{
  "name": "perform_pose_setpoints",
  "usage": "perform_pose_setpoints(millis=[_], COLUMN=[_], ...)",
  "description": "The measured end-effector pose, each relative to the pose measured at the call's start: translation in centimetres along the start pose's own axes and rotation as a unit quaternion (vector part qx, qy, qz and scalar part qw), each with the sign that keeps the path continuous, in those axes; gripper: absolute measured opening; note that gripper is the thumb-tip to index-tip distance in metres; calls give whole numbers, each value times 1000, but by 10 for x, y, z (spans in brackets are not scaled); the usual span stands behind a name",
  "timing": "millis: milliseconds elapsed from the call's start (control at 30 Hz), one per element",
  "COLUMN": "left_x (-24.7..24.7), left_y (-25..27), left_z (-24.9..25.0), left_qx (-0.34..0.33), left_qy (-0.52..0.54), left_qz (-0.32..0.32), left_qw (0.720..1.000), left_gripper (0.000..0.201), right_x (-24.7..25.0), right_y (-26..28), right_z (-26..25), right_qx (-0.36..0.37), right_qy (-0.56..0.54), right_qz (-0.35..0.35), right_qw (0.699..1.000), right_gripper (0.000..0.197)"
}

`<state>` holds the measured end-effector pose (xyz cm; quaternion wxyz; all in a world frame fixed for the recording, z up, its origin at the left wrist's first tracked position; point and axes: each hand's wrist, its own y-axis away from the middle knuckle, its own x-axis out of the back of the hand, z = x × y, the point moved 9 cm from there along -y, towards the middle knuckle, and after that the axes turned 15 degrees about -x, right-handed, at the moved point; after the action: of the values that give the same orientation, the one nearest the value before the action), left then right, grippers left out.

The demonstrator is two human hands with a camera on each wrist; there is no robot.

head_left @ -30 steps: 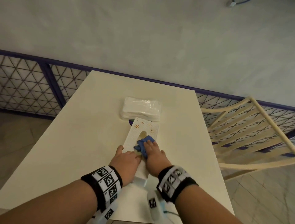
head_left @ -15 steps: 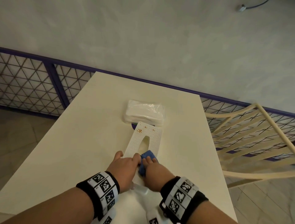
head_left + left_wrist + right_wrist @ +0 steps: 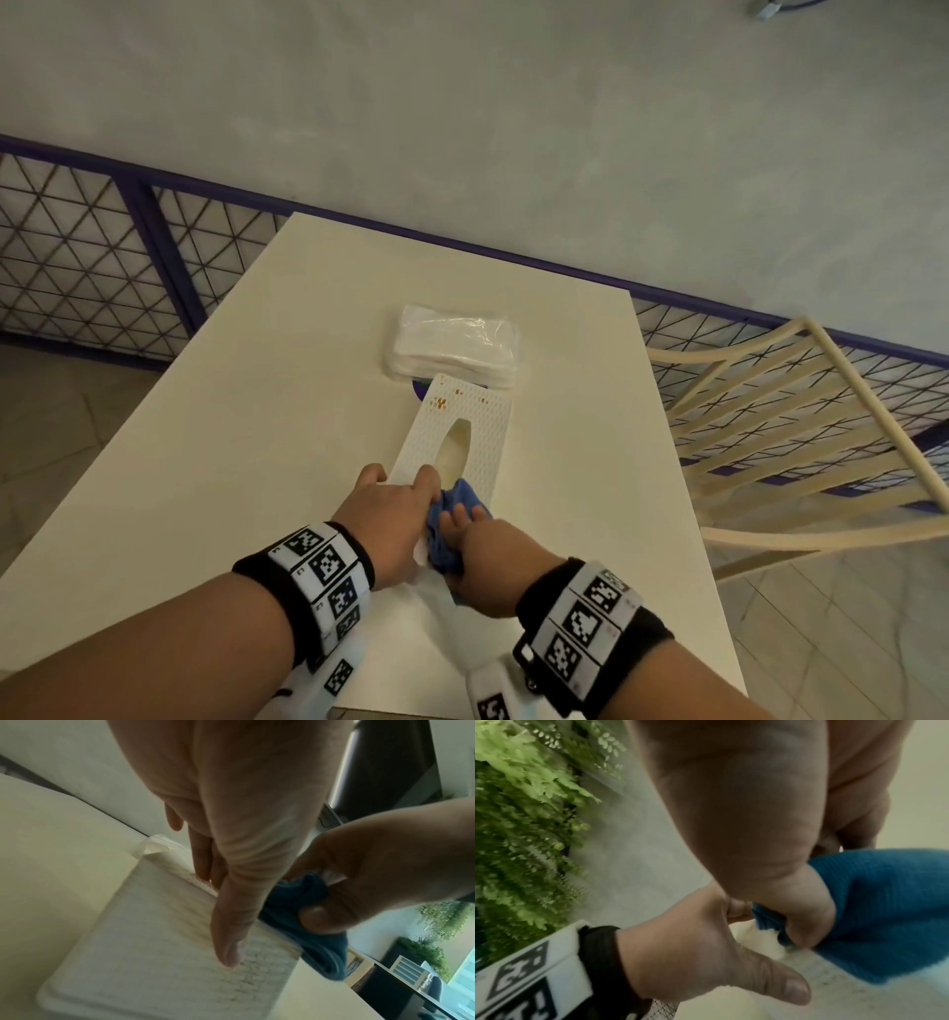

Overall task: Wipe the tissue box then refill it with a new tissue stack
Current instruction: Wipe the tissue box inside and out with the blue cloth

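Note:
A white woven tissue box [image 3: 485, 424] lies lengthwise on the cream table, with an oval opening on top and orange stains [image 3: 439, 403] at its far end. My left hand [image 3: 390, 506] steadies its near left part: straight fingers [image 3: 203, 862] rest on the top, and the thumb lies against the side face [image 3: 154, 933]. My right hand [image 3: 475, 547] grips a bunched blue cloth [image 3: 454, 519] against the box's near end, and the cloth [image 3: 885, 902] bulges out past the curled fingers. A plastic-wrapped tissue stack [image 3: 454, 342] lies just beyond the box.
The cream table [image 3: 246, 411] stretches away to the left and ahead. A cream slatted chair [image 3: 801, 437] stands close at the right. A purple lattice railing [image 3: 77, 267] and a grey wall run behind. Something small and purple [image 3: 418, 386] peeks out under the stack.
My right hand has drawn the blue cloth back from beside the opening to the near end of the box. The left hand has stayed on the box.

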<state>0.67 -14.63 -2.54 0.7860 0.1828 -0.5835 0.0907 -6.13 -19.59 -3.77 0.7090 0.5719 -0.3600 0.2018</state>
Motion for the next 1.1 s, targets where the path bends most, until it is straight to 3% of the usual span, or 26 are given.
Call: perform_pose_setpoints(millis=[133, 233, 500, 633, 733, 867, 933, 1000, 1100], left_x=[0, 4, -2, -5, -10, -3, 3, 11, 11], left_y=[1, -1, -6, -8, -8, 0, 6, 4, -3], left_z=[1, 4, 0, 2, 2, -18, -24, -20, -10], left_qx=[1, -5, -16, -30, -40, -60, -78, -79, -47], left_qy=[-13, -30, -11, 2, -22, -101, -162, -175, -152], left_qz=[-17, -23, -5, -11, -49, -133, -168, -155, -129], left_qw=[1000, 999, 1000, 999, 998, 984, 969, 969, 979], left_gripper=[66, 71, 61, 63, 73, 66, 68, 62, 46], right_x=[30, 48, -2, -2, 9, 49, 66, 80, 97], right_y=[-4, -18, 11, 19, 28, 46, 53, 53, 37], right_z=[22, 30, -5, 8, 42, 120, 152, 169, 154], right_qx=[-41, -67, 46, 59, 46, -37, -80, -114, -128], right_qy=[-9, 4, -15, -170, -245, -403, -480, -525, -511], right_qz=[39, 64, 84, 68, 51, 146, 215, 272, 306], right_qw=[998, 996, 995, 981, 967, 903, 847, 799, 793], right_gripper=[43, 48, 51, 47, 35, 31, 36, 42, 44])
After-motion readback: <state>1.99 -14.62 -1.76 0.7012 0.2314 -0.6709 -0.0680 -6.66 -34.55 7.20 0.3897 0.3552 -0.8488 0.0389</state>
